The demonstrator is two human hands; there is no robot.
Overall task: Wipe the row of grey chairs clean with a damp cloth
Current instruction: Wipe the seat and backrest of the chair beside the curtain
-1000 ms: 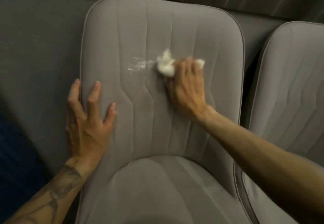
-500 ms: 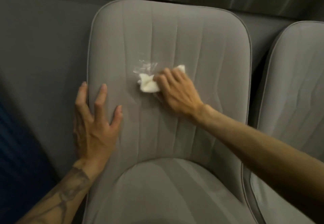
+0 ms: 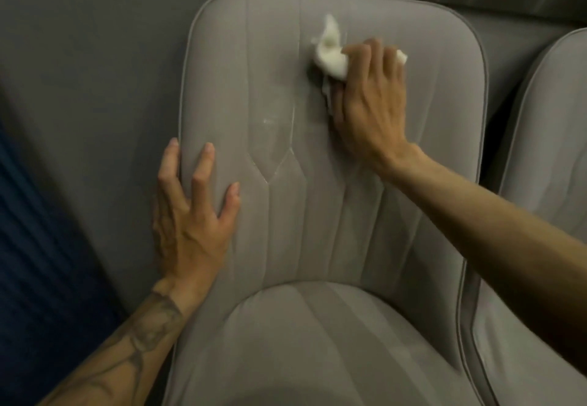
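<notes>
A grey padded chair fills the middle of the view, its backrest stitched in vertical seams. My right hand holds a crumpled white cloth against the upper backrest, fingers curled over it. Wet streaks shine on the fabric below and left of the cloth. My left hand rests flat on the backrest's left edge with its fingers spread.
A second grey chair stands close on the right, a narrow gap between the two. A dark grey wall or panel lies behind and to the left. Something dark blue sits at the lower left.
My right hand has carried the cloth up and to the right, from mid backrest toward the top, leaving wet streaks behind. My left hand has stayed on the left edge.
</notes>
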